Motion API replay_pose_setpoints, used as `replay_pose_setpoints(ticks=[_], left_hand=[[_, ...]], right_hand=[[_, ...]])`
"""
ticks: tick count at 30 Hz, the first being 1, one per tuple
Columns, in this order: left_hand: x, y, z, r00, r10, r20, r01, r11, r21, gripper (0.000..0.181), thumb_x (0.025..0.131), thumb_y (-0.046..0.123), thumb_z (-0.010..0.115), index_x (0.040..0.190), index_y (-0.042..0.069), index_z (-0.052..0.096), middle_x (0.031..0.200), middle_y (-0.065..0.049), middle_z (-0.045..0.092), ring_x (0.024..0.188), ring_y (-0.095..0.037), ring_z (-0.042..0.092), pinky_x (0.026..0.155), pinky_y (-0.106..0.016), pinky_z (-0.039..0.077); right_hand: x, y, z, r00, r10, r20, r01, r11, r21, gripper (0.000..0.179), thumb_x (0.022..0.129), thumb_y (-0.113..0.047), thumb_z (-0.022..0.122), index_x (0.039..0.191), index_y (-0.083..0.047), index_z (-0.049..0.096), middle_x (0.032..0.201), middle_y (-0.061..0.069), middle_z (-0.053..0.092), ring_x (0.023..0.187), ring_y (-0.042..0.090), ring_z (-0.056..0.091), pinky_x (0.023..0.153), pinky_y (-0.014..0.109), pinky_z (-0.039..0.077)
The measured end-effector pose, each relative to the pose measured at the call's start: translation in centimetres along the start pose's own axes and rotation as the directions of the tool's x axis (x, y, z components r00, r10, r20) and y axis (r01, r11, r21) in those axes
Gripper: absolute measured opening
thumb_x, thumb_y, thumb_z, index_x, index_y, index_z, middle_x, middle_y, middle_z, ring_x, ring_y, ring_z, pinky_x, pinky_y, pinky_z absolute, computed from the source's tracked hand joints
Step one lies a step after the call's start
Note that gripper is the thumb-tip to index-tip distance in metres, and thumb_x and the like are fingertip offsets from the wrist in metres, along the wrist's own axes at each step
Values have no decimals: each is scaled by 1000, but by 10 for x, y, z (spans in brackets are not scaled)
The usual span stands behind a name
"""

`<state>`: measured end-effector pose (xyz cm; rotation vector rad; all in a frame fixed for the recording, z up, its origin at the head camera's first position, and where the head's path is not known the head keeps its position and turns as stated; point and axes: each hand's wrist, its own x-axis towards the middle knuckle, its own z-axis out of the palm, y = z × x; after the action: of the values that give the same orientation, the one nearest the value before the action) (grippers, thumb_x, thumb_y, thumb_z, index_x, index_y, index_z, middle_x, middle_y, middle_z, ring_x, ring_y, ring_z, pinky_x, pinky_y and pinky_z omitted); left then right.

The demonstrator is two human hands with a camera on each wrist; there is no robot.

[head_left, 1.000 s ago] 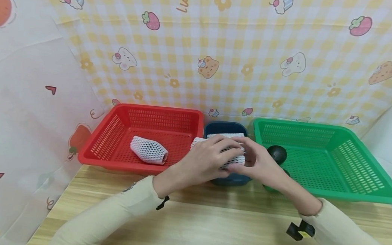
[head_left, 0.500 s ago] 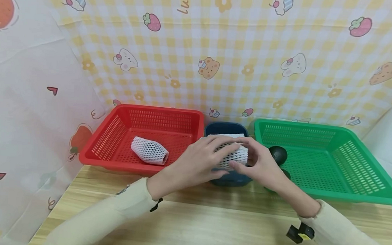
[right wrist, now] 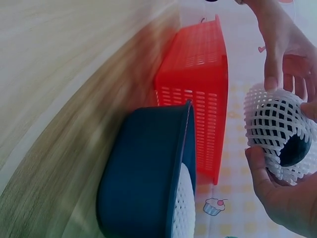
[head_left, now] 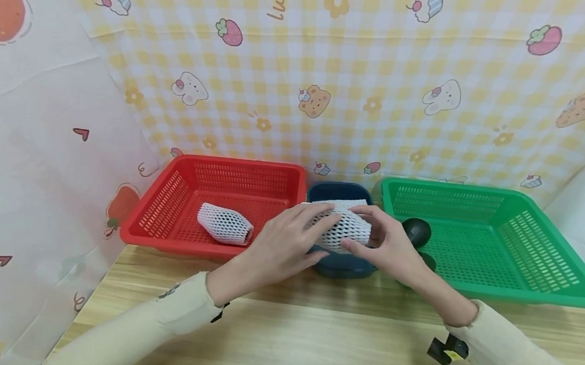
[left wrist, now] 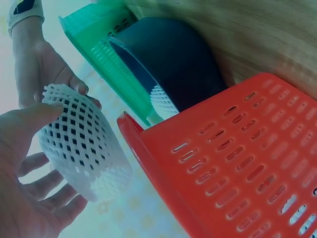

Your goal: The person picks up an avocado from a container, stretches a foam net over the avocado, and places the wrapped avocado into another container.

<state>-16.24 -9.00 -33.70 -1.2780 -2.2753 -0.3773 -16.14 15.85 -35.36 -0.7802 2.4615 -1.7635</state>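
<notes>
Above the blue bin's rim [head_left: 341,185], both my hands' fingers [head_left: 326,222] curl round white netting [head_left: 343,236]; right-wrist view alone bares its dark ball [right wrist: 295,149].

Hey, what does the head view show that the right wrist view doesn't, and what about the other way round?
Only the head view: the dark round things lying in the green basket, and the loose net tube inside the red basket.

Only the right wrist view: the bare dark end of something inside the white net sleeve, visible through the sleeve's opening.

Both: the left hand and right hand at that sleeve, the red basket, the dark blue bin with white netting in it, and the wooden tabletop.
</notes>
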Motion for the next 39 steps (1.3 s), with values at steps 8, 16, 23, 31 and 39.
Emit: replay_pose_setpoints(ticks=[8, 16, 23, 31, 39], left_hand=[[1, 2, 8, 1000, -6, 4, 6, 999, 40, 83, 75, 32, 92, 145, 9, 54, 145, -15, 51, 129, -30, 49, 100, -42, 48], [0, 0, 4, 1000, -12, -19, 12, 1000, 23, 80, 73, 30, 93, 141, 8, 58, 141, -16, 54, 124, -30, 52, 93, -42, 53], [-1, -5, 0, 1000, -23, -18, 24, 999, 35, 79, 70, 29, 95, 138, 8, 60, 137, -16, 56, 118, -29, 56, 90, -42, 55], [-6, -16, -6, 999, -46, -1, 46, 997, 56, 81, 67, 29, 96, 137, 8, 60, 134, -15, 57, 116, -29, 58, 87, -42, 56], [-12, -29, -14, 997, -82, 2, 81, 995, 62, 78, 68, 29, 94, 135, 7, 60, 132, -15, 57, 110, -28, 59, 79, -42, 59]], right_hand=[[1, -4, 10, 1000, -8, -6, 8, 998, -59, 50, 90, -11, 79, 135, -11, 57, 106, 8, 64, 70, 25, 63, 59, 33, 57], [0, -10, 12, 999, 12, 34, -12, 1000, 8, 53, 90, -9, 79, 137, -8, 55, 120, 12, 62, 83, 25, 70, 72, 35, 60], [-5, -8, -5, 998, 23, 50, -24, 999, 23, 59, 89, -6, 79, 140, -5, 51, 130, 17, 61, 103, 25, 70, 84, 35, 57], [-17, 1, -40, 996, 68, 53, -56, 977, -204, 47, 91, -16, 79, 132, -6, 58, 118, 9, 66, 101, 23, 68, 84, 33, 57], [-31, -1, -73, 981, 171, 92, -115, 891, -440, 51, 88, -27, 83, 125, 0, 61, 113, 9, 64, 98, 24, 64, 80, 33, 57]])
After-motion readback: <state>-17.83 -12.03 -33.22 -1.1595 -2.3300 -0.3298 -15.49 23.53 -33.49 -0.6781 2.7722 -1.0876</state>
